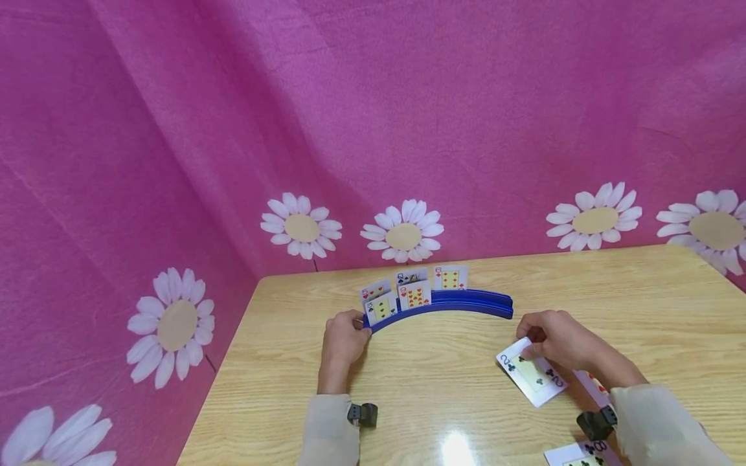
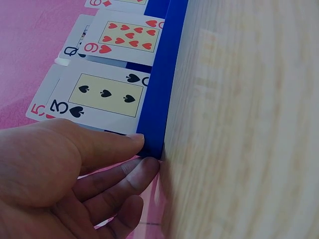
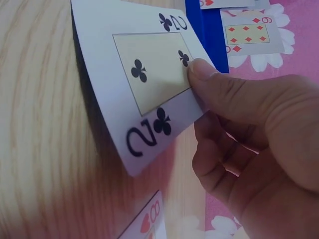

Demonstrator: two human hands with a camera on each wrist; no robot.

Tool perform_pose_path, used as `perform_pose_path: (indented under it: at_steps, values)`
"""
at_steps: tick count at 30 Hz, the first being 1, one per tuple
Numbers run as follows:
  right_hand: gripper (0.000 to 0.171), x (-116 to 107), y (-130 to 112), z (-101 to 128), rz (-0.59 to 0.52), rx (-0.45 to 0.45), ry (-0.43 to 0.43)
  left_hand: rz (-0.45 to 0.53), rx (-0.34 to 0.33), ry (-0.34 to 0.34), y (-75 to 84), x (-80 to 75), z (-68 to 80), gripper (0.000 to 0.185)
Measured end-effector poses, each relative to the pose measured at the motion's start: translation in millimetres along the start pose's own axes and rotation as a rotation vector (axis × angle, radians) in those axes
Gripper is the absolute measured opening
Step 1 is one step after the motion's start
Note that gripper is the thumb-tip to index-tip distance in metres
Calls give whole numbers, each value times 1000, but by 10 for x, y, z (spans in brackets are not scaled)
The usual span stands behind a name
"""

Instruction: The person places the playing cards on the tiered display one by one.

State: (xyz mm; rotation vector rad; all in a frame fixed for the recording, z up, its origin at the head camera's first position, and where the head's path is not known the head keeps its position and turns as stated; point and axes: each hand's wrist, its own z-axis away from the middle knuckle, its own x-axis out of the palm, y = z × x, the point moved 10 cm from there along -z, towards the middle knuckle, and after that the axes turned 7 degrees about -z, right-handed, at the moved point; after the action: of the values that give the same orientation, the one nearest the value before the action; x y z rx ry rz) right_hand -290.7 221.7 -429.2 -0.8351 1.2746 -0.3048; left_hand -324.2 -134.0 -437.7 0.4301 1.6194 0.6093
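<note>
A curved blue card holder (image 1: pixel 472 301) stands on the table, and my left hand (image 1: pixel 342 340) pinches its left end between thumb and fingers. Upright in its left half are the three of spades (image 2: pixel 102 94) with a red five (image 2: pixel 39 107) behind it, and the nine of hearts (image 2: pixel 127 35) before a queen (image 1: pixel 411 276). A six of diamonds (image 1: pixel 451 278) stands alone in the back row, near the middle. My right hand (image 1: pixel 562 340) pinches the two of clubs (image 1: pixel 533 375) by its edge, thumb on its face, tilted above the table right of the holder.
An eight of clubs (image 1: pixel 583 455) lies at the table's near right edge. Partly under my right forearm is an eight of hearts (image 3: pixel 149 219). A pink cloth (image 1: pixel 408 129) with daisies hangs behind and left of the wooden table (image 1: pixel 280 362).
</note>
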Motion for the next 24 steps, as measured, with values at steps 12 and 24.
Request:
perform_pose_path:
  at_steps: [12, 24]
  values:
    - [19, -64, -145, 5, -42, -55, 18, -5, -5, -3, -12, -8, -6, 25]
    - [17, -184, -232, -27, -111, -118, 48, 7, -26, -26, -19, 19, -6, 26]
